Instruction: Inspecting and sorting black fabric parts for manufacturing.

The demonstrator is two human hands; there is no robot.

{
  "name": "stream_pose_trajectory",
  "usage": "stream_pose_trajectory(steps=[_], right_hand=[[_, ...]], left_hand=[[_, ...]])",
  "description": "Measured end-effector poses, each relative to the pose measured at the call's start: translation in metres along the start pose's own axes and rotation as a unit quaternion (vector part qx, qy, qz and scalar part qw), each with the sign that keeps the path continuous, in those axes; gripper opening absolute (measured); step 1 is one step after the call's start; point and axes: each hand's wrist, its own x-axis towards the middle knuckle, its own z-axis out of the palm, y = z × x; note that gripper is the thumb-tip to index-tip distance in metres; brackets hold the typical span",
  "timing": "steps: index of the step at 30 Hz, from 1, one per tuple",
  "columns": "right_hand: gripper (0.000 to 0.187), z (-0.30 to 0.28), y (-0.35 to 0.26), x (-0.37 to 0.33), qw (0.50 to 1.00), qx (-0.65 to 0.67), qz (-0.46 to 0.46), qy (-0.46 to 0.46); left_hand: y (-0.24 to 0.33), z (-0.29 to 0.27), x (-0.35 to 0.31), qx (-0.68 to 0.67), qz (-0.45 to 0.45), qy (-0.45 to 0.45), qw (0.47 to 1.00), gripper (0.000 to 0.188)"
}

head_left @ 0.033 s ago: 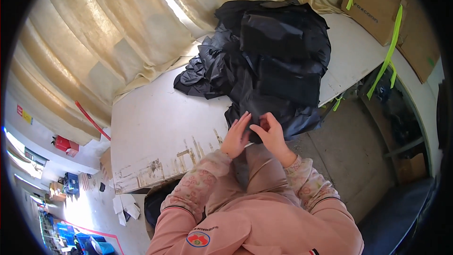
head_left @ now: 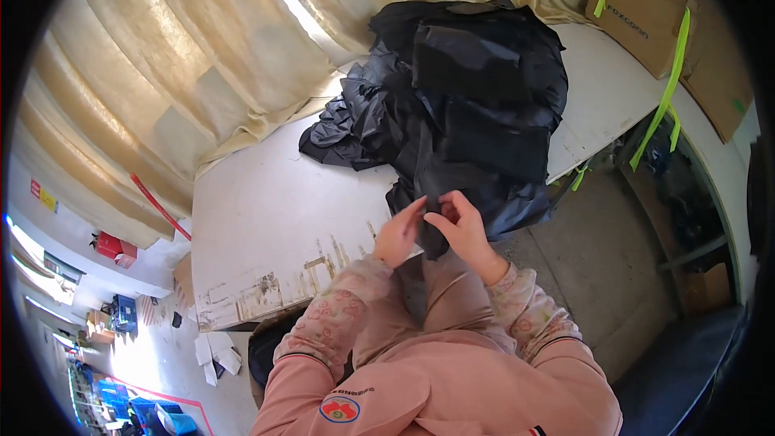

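Note:
A big heap of thin, slightly shiny black sheeting [head_left: 484, 141] lies on the white table; I cannot tell whether it is cloth or plastic. Its near end hangs over the table edge towards my lap. My left hand [head_left: 398, 234] closes on a narrow fold of it from the left, fingertips pressed to the fold. From the right, my right hand [head_left: 462, 230] grips the same fold with thumb and curled fingers. The fold's lower tip dangles between the two hands, above my legs. Part of each hand's fingertips is hidden by the material.
The white table [head_left: 266, 218] has a worn, stained front edge. Beige curtains [head_left: 153, 73] hang behind it. At the right are cardboard boxes [head_left: 638, 20] with neon-yellow straps [head_left: 668, 89]. A black padded seat [head_left: 686, 375] is at lower right; white scraps [head_left: 216, 355] lie on the floor.
Between my hands the fold of sheeting has come up and towards me, its tip now hanging lower over my lap. My left fingers, straighter before, have bent in around it.

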Motion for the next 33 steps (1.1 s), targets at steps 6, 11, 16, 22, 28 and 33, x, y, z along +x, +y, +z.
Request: stream_pose_trajectory(steps=[6, 11, 16, 22, 28, 33], right_hand=[[0.019, 0.039, -0.024, 0.007, 0.972, -0.107, -0.147, -0.150], [0.019, 0.092, -0.002, -0.015, 0.943, -0.097, -0.191, -0.255], [0.018, 0.107, 0.014, -0.031, 0.924, -0.088, -0.226, -0.296], [0.023, 0.077, 0.049, -0.033, 0.993, -0.053, 0.046, -0.095], [0.064, 0.076, 0.044, 0.004, 0.832, 0.212, 0.483, -0.172], [0.040, 0.110, 0.050, 0.034, 0.843, 0.257, 0.375, -0.286]], left_hand=[[0.019, -0.083, 0.001, -0.580, -0.254, 0.103, 0.767, 0.070], [0.017, -0.100, -0.036, -0.440, -0.275, 0.020, 0.855, 0.065], [-0.011, -0.105, -0.088, -0.510, -0.371, 0.154, 0.761, 0.049], [-0.008, -0.110, -0.134, -0.653, -0.307, 0.279, 0.634, 0.042], [0.014, -0.092, -0.182, -0.663, -0.246, 0.152, 0.691, 0.050], [0.035, -0.074, -0.163, -0.530, -0.201, -0.057, 0.822, 0.043]])
